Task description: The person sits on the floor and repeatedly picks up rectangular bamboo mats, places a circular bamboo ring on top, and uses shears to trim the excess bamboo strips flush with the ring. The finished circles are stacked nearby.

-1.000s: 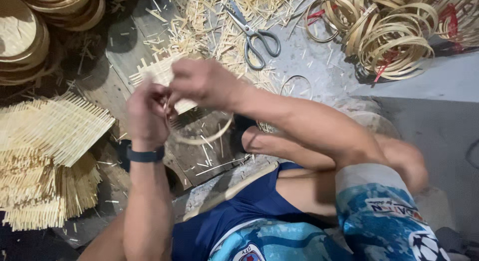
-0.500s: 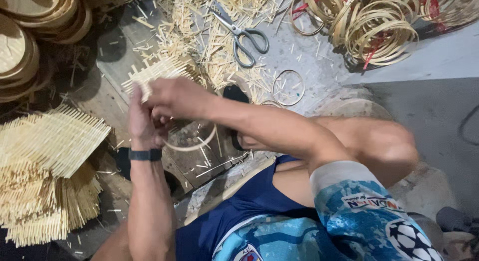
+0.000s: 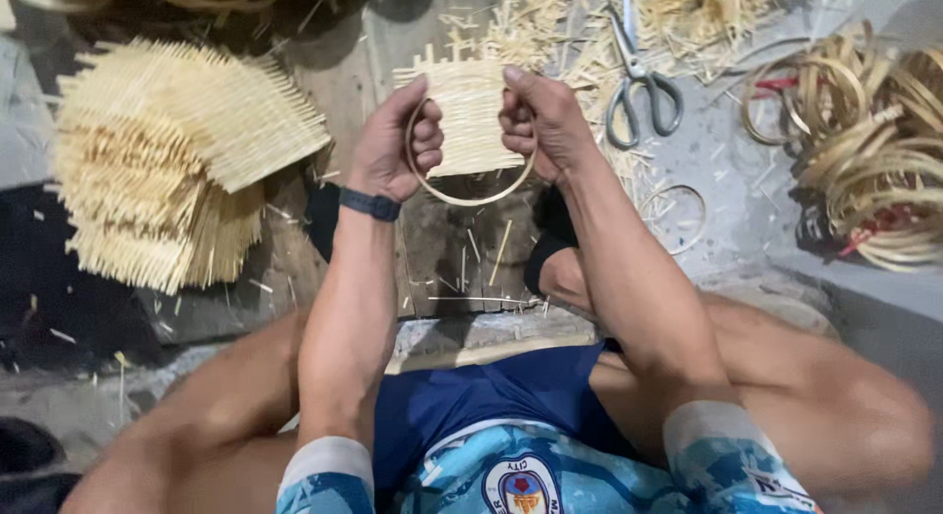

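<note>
Bamboo mat (image 3: 470,116) and ring (image 3: 470,195), between both hands' grip

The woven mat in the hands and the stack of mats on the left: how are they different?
The woven mat is one piece, held up by the left hand and right hand against a thin ring; the stack of mats is many pieces lying fanned on the floor. The held mat looks smaller than the stack, which is untouched. Both are pale straw-coloured strips with loose ends sticking out.

Pale woven bamboo mat (image 3: 470,113) pressed flat against a thin bamboo ring (image 3: 471,196), both held above the floor.
</note>
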